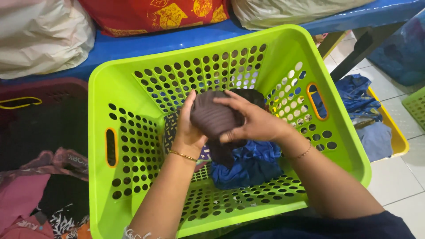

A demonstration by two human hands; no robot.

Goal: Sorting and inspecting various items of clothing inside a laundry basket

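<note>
Both my hands are inside a lime-green perforated laundry basket (119, 88). Between them is a bunched dark brown ribbed garment (214, 117). My left hand (188, 132) cups it from the left and below; my right hand (252, 121) presses over its top and right side. A thin bangle is on each wrist. Under the hands a crumpled blue cloth (248, 166) lies on the basket floor, with a patterned dark piece (170, 128) partly hidden behind my left hand.
A dark maroon basket (26, 104) with mixed clothes (40, 194) stands at the left. A yellow basket (394, 132) holding blue clothes (358, 99) is at the right. Behind is a blue bench (177, 40) with a red patterned cushion (155, 15) and pale bags (40, 35). White tiled floor (398, 181) lies at right.
</note>
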